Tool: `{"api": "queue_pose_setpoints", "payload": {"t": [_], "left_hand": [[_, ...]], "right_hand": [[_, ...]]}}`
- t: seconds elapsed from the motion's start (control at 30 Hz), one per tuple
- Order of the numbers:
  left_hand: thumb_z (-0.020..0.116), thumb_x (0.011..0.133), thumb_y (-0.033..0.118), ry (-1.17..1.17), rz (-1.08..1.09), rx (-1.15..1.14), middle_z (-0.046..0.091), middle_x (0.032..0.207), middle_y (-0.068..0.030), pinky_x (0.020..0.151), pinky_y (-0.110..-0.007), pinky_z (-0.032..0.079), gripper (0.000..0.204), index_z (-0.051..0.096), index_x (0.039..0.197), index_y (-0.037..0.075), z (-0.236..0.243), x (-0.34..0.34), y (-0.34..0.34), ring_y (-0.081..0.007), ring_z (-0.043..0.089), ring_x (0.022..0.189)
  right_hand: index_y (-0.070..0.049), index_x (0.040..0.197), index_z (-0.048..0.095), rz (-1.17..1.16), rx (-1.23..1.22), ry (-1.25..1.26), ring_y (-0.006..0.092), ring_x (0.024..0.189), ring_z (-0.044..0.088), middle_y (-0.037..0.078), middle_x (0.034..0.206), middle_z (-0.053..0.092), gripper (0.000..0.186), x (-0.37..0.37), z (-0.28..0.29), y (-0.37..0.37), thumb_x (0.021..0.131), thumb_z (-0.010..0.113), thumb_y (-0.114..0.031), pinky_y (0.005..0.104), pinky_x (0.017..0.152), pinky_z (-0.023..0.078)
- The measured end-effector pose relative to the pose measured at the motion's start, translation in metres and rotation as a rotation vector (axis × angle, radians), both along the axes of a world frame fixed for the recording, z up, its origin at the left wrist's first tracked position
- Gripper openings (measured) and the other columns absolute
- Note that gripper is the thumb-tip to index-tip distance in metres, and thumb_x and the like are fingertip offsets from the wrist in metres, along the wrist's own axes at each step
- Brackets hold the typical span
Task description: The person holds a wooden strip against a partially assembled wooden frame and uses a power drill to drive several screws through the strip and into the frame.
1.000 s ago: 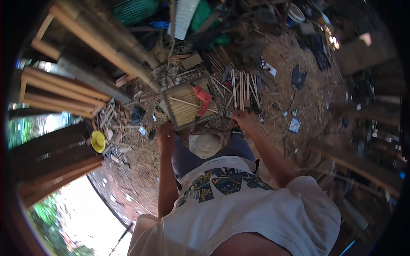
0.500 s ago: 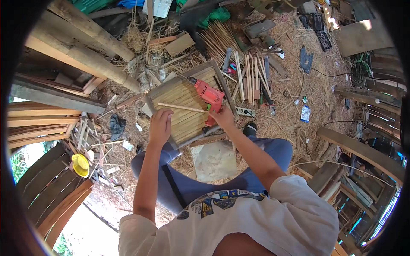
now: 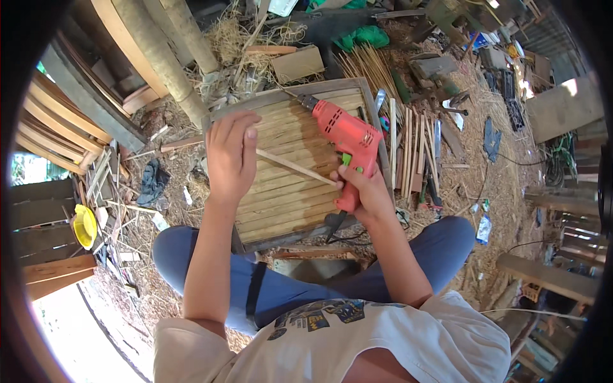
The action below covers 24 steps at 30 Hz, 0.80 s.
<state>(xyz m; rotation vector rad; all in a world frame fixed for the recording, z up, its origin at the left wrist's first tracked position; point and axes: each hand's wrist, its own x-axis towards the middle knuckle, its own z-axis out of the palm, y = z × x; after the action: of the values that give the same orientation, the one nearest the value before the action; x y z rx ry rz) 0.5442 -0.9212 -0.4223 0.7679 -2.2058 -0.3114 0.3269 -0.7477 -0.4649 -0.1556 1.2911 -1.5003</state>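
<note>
My left hand (image 3: pixel 230 150) rests over the left side of a framed panel of light slats (image 3: pixel 284 205), its fingers loosely bent with nothing visibly held. A thin wooden stick (image 3: pixel 292 167) runs from beside that hand to the fingers of my right hand (image 3: pixel 357 188). My right hand is closed round the handle of a red drill (image 3: pixel 345 134), thumb near its green trigger. The drill lies tilted over the panel's right part, long bit pointing up-left, black cord hanging below. Whether the right fingers also grip the stick is unclear.
My bent legs (image 3: pixel 428 249) flank a low board (image 3: pixel 313 267). Loose slats (image 3: pixel 415 150) lie right of the panel. A yellow bowl (image 3: pixel 85 226), dark crumpled cloth (image 3: pixel 152 182) and leaning timbers (image 3: pixel 137 48) are at left. Cardboard (image 3: pixel 297 62) and straw lie behind; cables and planks (image 3: pixel 543 274) at right.
My legs have folded outward and the body is lower. My right hand has taken hold of the drill and raised it rightward; my left hand has moved up onto the panel.
</note>
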Motion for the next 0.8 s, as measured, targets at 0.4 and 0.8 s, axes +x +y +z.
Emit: {"api": "queue_pose_setpoints", "payload": {"t": [0.4, 0.8], "left_hand": [[0.059, 0.111, 0.015, 0.311, 0.020, 0.056, 0.073, 0.103, -0.0141, 0.090, -0.047, 0.051, 0.024, 0.074, 0.102, -0.001, 0.023, 0.007, 0.039, -0.0370, 0.068, 0.099], [0.067, 0.105, 0.018, 0.069, -0.114, 0.103, 0.072, 0.106, -0.0145, 0.091, -0.049, 0.054, 0.017, 0.075, 0.102, 0.002, -0.029, -0.027, 0.044, -0.0384, 0.069, 0.103]], "right_hand": [[-0.008, 0.142, 0.049, -0.116, -0.518, 0.259, 0.0154, 0.079, 0.070, 0.012, 0.119, 0.071, 0.047, -0.007, 0.071, 0.072, 0.103, 0.074, -0.006, 0.0288, 0.062, 0.060], [-0.002, 0.139, 0.037, -0.483, -0.384, 1.040, 0.0281, 0.108, 0.076, 0.023, 0.130, 0.067, 0.042, -0.009, 0.115, 0.157, 0.107, 0.064, -0.007, 0.0413, 0.094, 0.067]]}}
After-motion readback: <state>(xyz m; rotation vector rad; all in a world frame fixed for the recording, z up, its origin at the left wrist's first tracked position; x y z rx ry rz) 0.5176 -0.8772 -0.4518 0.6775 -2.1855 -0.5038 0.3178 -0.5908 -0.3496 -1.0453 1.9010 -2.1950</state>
